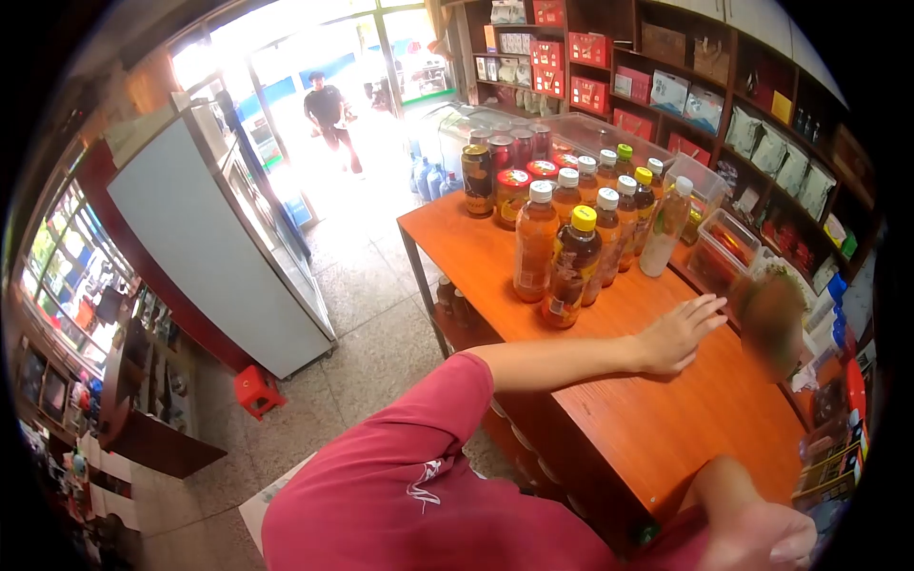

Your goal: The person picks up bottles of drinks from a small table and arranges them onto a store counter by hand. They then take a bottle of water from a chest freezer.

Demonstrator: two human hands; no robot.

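Bottles [574, 271] crowd the counter [657, 419] beyond the left hand [678, 337].

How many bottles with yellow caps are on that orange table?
2. The front bottle stands nearest the camera; the back bottle stands deeper in the group, beside the pale bottle. More may be hidden behind other bottles.

No lettering can be read on the bottles [572, 272], cans [478, 181] or red boxes [589, 49].
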